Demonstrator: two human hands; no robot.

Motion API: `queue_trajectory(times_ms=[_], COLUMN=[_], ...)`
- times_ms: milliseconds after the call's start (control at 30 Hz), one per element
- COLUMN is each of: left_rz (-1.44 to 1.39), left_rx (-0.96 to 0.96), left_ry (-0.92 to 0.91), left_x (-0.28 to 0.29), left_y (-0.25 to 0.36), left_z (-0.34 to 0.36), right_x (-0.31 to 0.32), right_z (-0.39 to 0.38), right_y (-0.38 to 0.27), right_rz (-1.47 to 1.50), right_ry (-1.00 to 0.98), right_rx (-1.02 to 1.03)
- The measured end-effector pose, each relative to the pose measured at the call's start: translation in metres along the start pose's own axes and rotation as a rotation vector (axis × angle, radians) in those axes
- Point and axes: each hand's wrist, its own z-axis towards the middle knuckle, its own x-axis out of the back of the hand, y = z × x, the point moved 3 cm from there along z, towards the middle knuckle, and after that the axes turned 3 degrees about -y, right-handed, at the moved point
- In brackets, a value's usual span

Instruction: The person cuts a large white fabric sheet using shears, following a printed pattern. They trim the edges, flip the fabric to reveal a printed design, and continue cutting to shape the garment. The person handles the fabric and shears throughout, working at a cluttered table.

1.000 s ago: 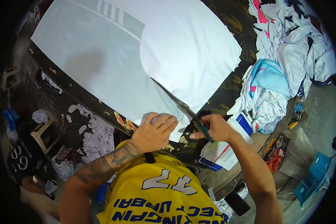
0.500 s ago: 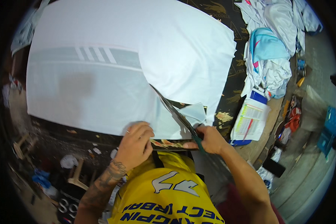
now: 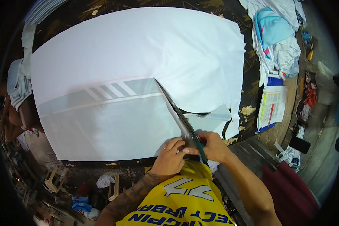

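Observation:
My right hand (image 3: pixel 211 147) grips long dark shears (image 3: pixel 174 104) with green handles, angled up and left into a large white fabric sheet (image 3: pixel 132 45). Their tips are at the upper edge of a grey-looking band with white diagonal stripes (image 3: pixel 143 87), seen on the fabric's lower part. A slit shows along the blades, and a cut flap (image 3: pixel 213 120) lies to the right. Curled at the near edge of the cloth, just left of the shears' handles, is my left hand (image 3: pixel 171 158), its fingers closed on the fabric.
The dark table (image 3: pixel 251 60) holds piled garments (image 3: pixel 275 30) and papers (image 3: pixel 271 101) at right. Stacked cloth (image 3: pixel 19 83) sits at far left beside another person's bare limb (image 3: pixel 17 113). Stools (image 3: pixel 52 179) and scraps are on the floor below; a maroon cloth (image 3: pixel 284 188) hangs at lower right.
The shears' tips have advanced up to the striped band's upper edge. My left hand has moved rightward, close to my right hand. The view has shifted, showing more at the left.

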Motion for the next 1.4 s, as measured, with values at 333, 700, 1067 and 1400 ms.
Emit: queue_trajectory(times_ms=[333, 700, 1067, 1400], left_rz=[-0.132, 0.700, 0.715, 0.652], left_rx=[0.141, 0.194, 0.199, 0.166], left_ry=[0.141, 0.631, 0.608, 0.619], left_x=[0.047, 0.100, 0.095, 0.098], left_y=[0.010, -0.035, -0.038, -0.041], left_z=[0.026, 0.060, 0.058, 0.055], right_x=[0.028, 0.189, 0.152, 0.099], right_z=[0.002, 0.120, 0.124, 0.131], right_y=[-0.033, -0.123, -0.166, -0.223], right_rz=[0.201, -0.875, -0.937, -0.963], right_ry=[-0.268, -0.436, -0.425, -0.360], right_rx=[-0.168, 0.333, 0.187, 0.283])
